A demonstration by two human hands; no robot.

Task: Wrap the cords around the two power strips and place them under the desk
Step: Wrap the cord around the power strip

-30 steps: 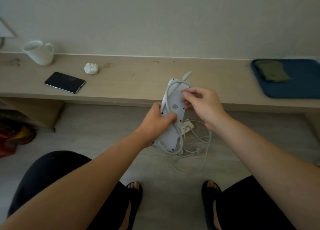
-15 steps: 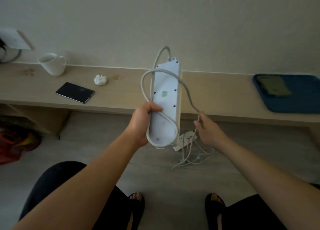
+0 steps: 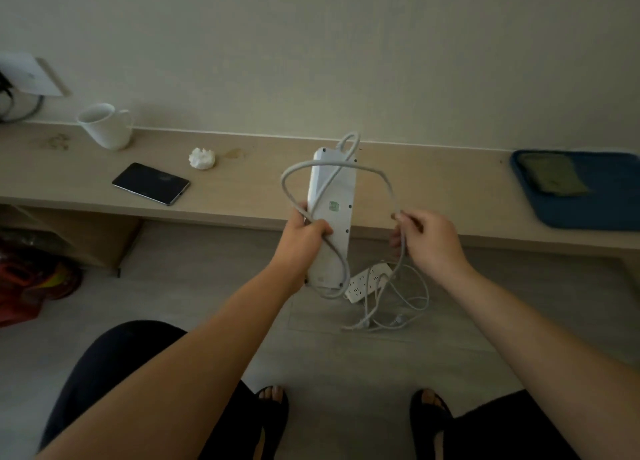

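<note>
Power strip (image 3: 333,214) upright in left hand (image 3: 300,241), cord (image 3: 386,182) pinched by right hand (image 3: 431,243)

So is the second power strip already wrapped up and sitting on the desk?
No, the second power strip lies on the floor with its cord loose around it.

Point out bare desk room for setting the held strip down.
Free: the desk between the held power strip and the blue tray; also between the tissue wad and the strip. Crowded: left end, mug and phone.
</note>
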